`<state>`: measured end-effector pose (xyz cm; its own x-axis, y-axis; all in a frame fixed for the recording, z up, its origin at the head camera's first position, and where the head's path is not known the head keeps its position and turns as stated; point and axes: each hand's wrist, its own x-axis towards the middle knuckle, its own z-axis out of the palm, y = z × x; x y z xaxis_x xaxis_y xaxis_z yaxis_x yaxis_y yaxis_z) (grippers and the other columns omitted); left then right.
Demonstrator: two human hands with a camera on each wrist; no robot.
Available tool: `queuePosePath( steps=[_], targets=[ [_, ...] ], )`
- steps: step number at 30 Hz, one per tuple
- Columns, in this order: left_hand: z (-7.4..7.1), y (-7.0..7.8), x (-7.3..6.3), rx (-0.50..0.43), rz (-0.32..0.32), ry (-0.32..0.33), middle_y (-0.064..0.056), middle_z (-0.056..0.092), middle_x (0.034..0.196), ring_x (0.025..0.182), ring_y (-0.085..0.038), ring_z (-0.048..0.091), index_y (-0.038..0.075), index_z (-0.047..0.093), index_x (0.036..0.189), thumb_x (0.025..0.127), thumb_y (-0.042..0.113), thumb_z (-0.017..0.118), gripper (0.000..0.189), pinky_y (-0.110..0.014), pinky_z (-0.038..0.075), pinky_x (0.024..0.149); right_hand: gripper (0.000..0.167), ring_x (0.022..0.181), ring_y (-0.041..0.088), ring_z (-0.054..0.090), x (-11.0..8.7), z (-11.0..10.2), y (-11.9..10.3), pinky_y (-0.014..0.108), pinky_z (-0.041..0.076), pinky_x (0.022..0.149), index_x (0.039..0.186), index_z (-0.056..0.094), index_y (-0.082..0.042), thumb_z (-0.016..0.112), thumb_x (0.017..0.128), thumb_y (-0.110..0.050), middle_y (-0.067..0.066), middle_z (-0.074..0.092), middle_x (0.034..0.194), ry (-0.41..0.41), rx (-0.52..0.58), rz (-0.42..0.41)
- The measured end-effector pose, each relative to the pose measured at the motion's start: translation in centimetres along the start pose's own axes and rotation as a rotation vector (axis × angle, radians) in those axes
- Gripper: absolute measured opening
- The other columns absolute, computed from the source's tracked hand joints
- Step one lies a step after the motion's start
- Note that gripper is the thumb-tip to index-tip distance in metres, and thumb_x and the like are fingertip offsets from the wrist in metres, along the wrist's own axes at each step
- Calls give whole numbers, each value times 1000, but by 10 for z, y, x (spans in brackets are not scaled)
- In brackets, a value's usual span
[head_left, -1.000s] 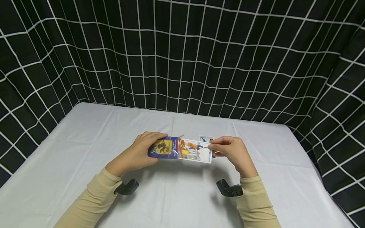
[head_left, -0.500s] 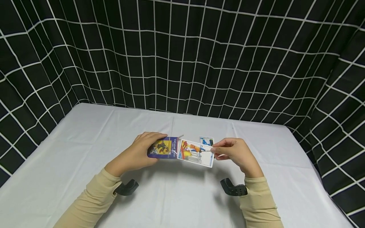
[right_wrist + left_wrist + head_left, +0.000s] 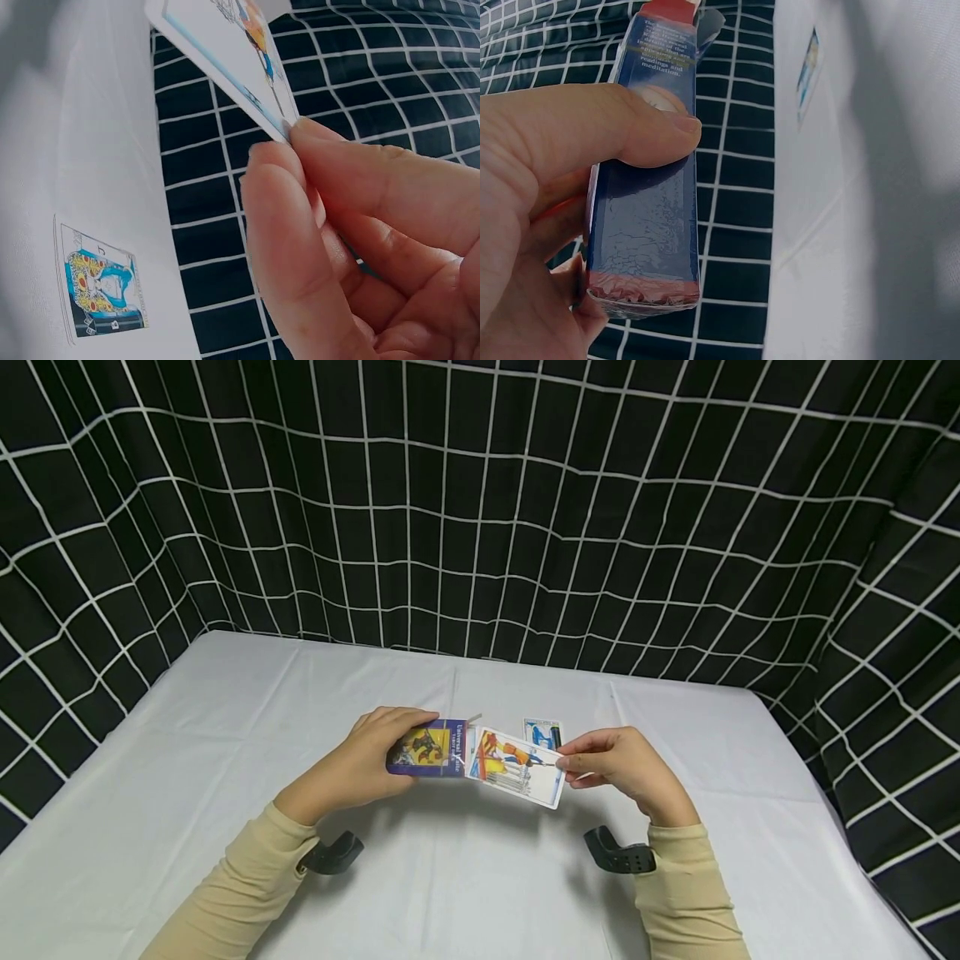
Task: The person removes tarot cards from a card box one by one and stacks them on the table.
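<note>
My left hand (image 3: 358, 766) holds a purple tarot card box (image 3: 426, 748) with a yellow picture on its front. In the left wrist view its thumb lies across the blue printed side of the box (image 3: 649, 232), which has red ends. With thumb and fingers my right hand (image 3: 630, 768) pinches one corner of a tarot card (image 3: 517, 764), picture side up. The card tilts down to the right, its left end right at the open end of the box. Behind it, another tarot card (image 3: 542, 732) lies on the white tabletop, partly covered in the head view; the right wrist view shows this blue-and-yellow card (image 3: 109, 289) whole.
A white cloth (image 3: 450, 877) covers the table. Black curtains (image 3: 480, 527) with a white grid stand behind it and at both sides. A black wrist mount (image 3: 330, 853) sits on the left sleeve, and a second black mount (image 3: 618, 853) on the right.
My right hand has drawn the card rightward out of the box and swung its outer end toward the near side. The left hand and box have hardly moved. More of the lying card shows.
</note>
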<state>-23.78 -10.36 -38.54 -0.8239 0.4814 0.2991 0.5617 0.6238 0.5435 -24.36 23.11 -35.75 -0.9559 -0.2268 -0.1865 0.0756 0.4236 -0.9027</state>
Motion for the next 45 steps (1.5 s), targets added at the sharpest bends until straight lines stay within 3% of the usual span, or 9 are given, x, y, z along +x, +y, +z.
queuePosePath(
  steps=[27, 45],
  targets=[
    [0, -1, -2, 3, -5, 10, -10, 57, 142, 129, -28, 49, 10, 52, 143, 73, 9, 78, 75, -51, 34, 108, 27, 71, 8, 71, -2, -15, 10, 28, 60, 72, 107, 61, 18, 64, 88, -1, 2, 72, 81, -43, 104, -29],
    [-2, 1, 0, 1, -13, 7, -9, 56, 143, 132, -29, 47, 11, 51, 144, 73, 8, 78, 76, -51, 34, 108, 6, 68, 7, 72, 7, -16, 21, 21, 59, 70, 92, 60, 7, 57, 91, 1, 2, 72, 76, 0, 285, 70]
  ],
)
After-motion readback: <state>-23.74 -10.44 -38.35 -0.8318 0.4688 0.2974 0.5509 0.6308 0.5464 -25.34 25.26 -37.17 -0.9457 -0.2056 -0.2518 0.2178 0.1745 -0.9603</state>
